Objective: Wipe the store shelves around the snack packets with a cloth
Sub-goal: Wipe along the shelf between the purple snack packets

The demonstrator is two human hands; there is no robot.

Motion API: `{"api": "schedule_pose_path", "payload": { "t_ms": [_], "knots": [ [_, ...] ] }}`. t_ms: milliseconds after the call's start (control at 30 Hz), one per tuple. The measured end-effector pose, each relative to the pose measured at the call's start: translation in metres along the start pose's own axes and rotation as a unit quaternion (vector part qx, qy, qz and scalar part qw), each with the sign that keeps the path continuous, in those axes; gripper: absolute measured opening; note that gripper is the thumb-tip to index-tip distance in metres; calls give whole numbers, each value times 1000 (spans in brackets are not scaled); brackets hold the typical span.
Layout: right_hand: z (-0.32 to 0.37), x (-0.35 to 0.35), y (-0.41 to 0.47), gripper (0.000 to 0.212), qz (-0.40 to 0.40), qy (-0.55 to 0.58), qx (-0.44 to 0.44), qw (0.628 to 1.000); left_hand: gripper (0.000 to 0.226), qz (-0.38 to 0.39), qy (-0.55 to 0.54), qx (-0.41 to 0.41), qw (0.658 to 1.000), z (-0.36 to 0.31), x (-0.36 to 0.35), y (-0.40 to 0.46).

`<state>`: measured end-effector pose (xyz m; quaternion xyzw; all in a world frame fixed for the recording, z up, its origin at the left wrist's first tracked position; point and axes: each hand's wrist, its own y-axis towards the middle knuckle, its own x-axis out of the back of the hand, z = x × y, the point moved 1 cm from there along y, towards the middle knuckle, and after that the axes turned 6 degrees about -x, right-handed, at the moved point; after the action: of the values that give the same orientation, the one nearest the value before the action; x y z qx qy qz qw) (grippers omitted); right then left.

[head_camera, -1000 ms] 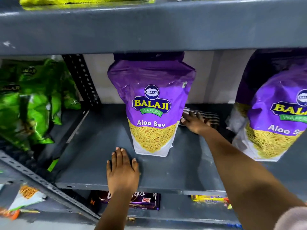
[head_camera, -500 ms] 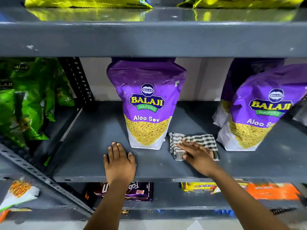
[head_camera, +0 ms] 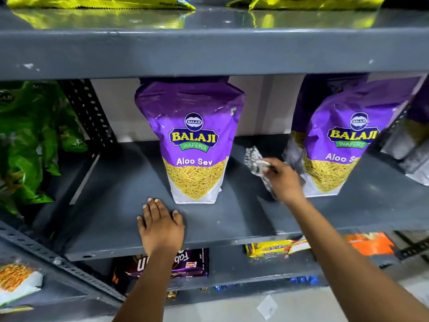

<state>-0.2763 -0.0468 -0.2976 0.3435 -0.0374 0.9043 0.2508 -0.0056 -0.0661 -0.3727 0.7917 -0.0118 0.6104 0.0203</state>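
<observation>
A purple Aloo Sev packet (head_camera: 193, 140) stands upright in the middle of the grey metal shelf (head_camera: 111, 205). A second purple packet (head_camera: 341, 145) stands to its right. Between the two, my right hand (head_camera: 284, 180) grips a crumpled black-and-white checked cloth (head_camera: 255, 162), lifted off the shelf and blurred by motion. My left hand (head_camera: 161, 225) lies flat on the shelf's front edge, just in front of and left of the middle packet, fingers spread, holding nothing.
Green snack packets (head_camera: 27, 145) fill the neighbouring bay on the left behind a slotted upright (head_camera: 90, 112). Yellow packets (head_camera: 99, 2) lie on the shelf above. Below are a dark biscuit pack (head_camera: 192, 263), yellow packs (head_camera: 274, 248) and an orange pack (head_camera: 371, 244).
My right hand dragged the cloth from the back of the shelf toward the front, then bunched it up and raised it between the two packets. My left hand stayed put.
</observation>
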Motion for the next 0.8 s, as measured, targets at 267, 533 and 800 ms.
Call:
{"api": "schedule_pose_path", "payload": {
  "t_ms": [267, 533, 800],
  "knots": [
    [-42, -36, -68, 27, 78, -138, -10, 987, 61, 6, -5, 0, 1000, -2, 3, -1],
    [-42, 23, -108, 32, -12, -53, -41, 998, 61, 9, -8, -2, 1000, -2, 3, -1],
    [-4, -83, -119, 45, 112, -160, 71, 978, 60, 14, -16, -11, 1000, 2, 2, 1]
  ]
}}
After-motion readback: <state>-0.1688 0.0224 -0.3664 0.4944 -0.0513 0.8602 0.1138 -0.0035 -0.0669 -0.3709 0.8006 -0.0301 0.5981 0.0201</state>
